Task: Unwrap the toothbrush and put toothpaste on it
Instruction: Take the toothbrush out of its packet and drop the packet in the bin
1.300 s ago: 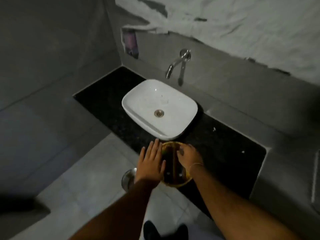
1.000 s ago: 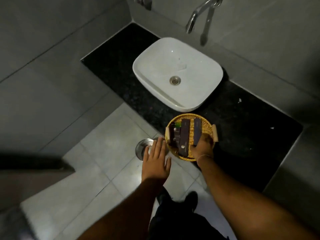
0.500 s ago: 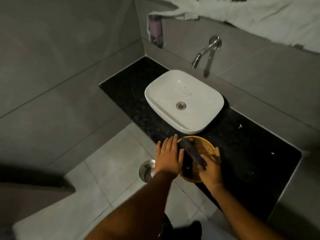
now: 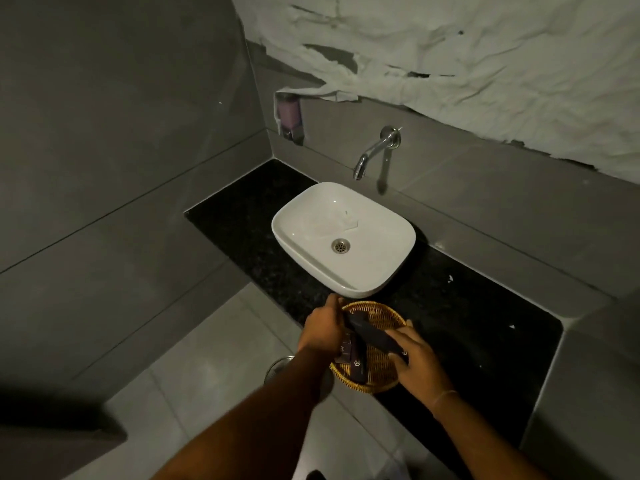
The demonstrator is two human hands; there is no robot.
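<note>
A long dark toothbrush box [image 4: 373, 335] is held tilted above a round wicker basket [image 4: 381, 315] on the black counter. My right hand [image 4: 415, 358] grips its near end. My left hand [image 4: 323, 329] closes on its far end at the basket's left rim. Other dark packets [image 4: 353, 362] lie in the basket under the box. No toothpaste tube can be told apart from them.
A white basin [image 4: 311, 237] stands just behind the basket under a wall tap [image 4: 374, 152]. The black counter [image 4: 467, 323] runs on to the right. A soap dispenser [image 4: 289, 114] hangs in the corner. A round metal bin lid [image 4: 278, 367] sits on the floor below.
My right hand has lifted the dark box out of the basket, and my left hand has moved in from the rim to take its far end. The camera has tilted up.
</note>
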